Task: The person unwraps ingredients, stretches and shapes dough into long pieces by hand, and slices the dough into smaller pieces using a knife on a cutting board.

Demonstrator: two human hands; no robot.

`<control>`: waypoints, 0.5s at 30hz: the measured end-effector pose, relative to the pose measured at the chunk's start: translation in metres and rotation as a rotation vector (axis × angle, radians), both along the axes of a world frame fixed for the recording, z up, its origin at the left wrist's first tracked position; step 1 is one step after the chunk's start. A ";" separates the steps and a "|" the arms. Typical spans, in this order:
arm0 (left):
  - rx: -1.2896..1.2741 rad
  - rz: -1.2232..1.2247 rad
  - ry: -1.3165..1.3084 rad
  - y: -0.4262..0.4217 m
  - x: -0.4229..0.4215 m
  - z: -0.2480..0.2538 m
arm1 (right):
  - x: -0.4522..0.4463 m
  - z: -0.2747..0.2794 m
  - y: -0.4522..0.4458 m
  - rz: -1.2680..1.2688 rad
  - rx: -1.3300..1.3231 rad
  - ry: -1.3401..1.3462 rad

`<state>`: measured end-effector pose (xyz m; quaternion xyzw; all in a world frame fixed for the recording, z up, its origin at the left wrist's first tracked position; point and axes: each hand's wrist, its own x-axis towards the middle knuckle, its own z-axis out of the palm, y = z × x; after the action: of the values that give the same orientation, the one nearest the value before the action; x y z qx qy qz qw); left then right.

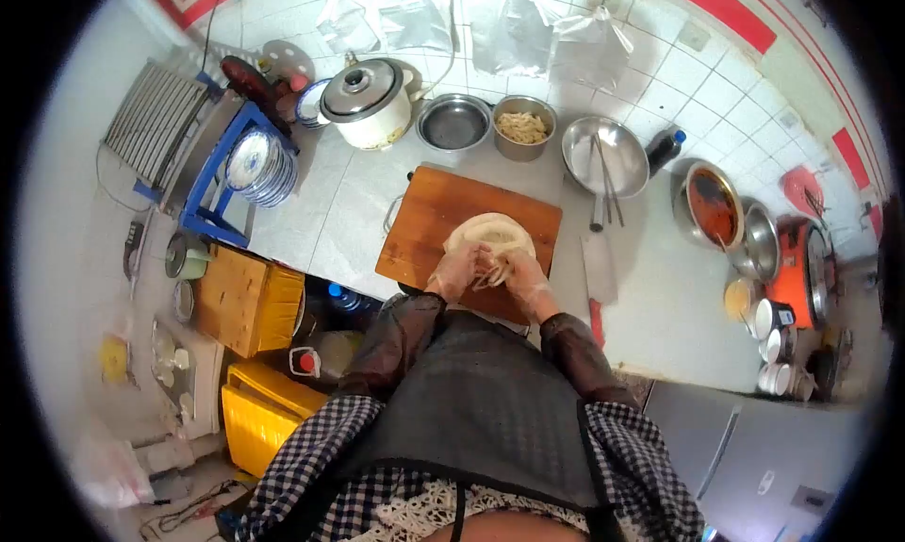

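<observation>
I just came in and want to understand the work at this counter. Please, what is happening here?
A person is handling pale strips of food, with the left hand and right hand close together over the wooden board. A round pale thing is just beyond the hands; I cannot tell whether it is dough or a bowl. The cleaver lies right of the board, and a metal pot behind it holds similar pale pieces.

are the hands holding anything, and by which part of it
Left hand and right hand hold pale strips between them, at the near side of the pale round piece. Exactly where along the strips the fingers grip can't be told.
</observation>
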<state>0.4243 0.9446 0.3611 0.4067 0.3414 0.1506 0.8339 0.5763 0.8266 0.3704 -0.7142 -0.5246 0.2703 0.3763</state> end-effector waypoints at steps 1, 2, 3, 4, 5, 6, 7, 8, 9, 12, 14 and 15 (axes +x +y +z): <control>0.003 0.014 -0.009 0.002 0.000 -0.006 | 0.002 0.006 0.005 0.014 0.003 -0.009; 0.057 -0.018 -0.010 0.003 0.000 -0.013 | 0.005 0.014 0.010 -0.048 -0.103 0.177; 0.109 -0.048 -0.008 0.003 -0.001 -0.019 | 0.007 0.019 0.014 -0.111 -0.213 0.362; 0.108 -0.031 -0.012 -0.001 -0.001 -0.023 | 0.009 0.017 0.017 -0.096 -0.216 0.354; 0.289 -0.061 0.030 -0.008 0.000 -0.027 | 0.011 0.014 0.018 -0.166 -0.142 0.567; 0.467 -0.093 0.077 -0.013 0.001 -0.032 | 0.013 0.011 0.018 -0.240 -0.067 0.782; 0.461 -0.084 0.081 -0.018 0.002 -0.026 | 0.017 0.006 0.018 -0.233 -0.077 0.783; 0.465 -0.060 0.107 -0.021 0.004 -0.020 | 0.025 0.003 0.020 -0.232 -0.107 0.843; 0.471 -0.039 0.133 -0.023 0.005 -0.014 | 0.028 -0.002 0.022 -0.234 -0.135 0.904; 0.533 -0.055 0.263 -0.021 0.010 -0.029 | 0.025 -0.011 0.021 -0.353 -0.073 1.159; 0.521 -0.008 0.245 -0.026 0.010 -0.020 | 0.019 -0.001 0.019 -0.408 0.041 1.259; 0.510 0.043 0.229 -0.027 0.010 -0.015 | 0.018 0.005 0.018 -0.456 0.159 1.355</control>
<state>0.4339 0.9174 0.3464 0.6104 0.3929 0.2025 0.6573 0.5941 0.8450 0.3754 -0.4518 -0.0318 0.5298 0.7171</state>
